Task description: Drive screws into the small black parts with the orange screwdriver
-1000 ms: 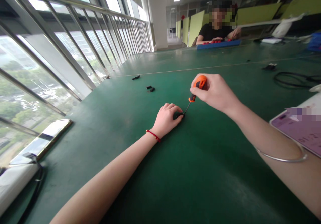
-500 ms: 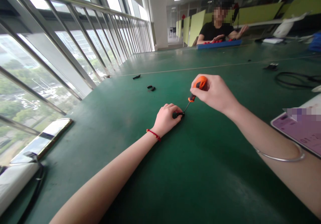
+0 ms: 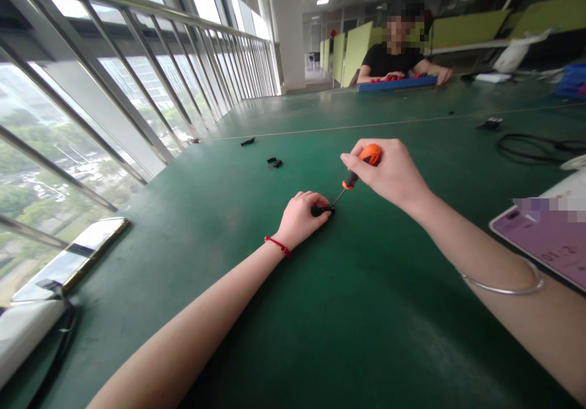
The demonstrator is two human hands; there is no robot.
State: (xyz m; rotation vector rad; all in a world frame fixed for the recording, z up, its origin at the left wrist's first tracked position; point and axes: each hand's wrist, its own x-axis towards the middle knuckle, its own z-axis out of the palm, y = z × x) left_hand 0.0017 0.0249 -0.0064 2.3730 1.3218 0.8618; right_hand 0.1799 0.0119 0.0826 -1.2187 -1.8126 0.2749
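My left hand (image 3: 300,217) rests on the green table (image 3: 357,323) and pinches a small black part (image 3: 322,210) against the surface; most of the part is hidden under my fingers. My right hand (image 3: 389,171) grips an orange-handled screwdriver (image 3: 361,163), held at a slant. Its thin metal tip meets the black part. A red string circles my left wrist and a thin metal bangle hangs on my right forearm.
Small black parts (image 3: 274,162) and another black piece (image 3: 248,141) lie farther back on the left. A phone (image 3: 544,235) lies at the right, a black cable (image 3: 533,148) beyond it. A phone (image 3: 73,259) sits by the window railing. A person in black (image 3: 394,58) sits at the far end with a blue tray (image 3: 397,82).
My hands stay in place; the right hand has turned slightly on the screwdriver handle. The person at the far end has lowered a hand to the table.
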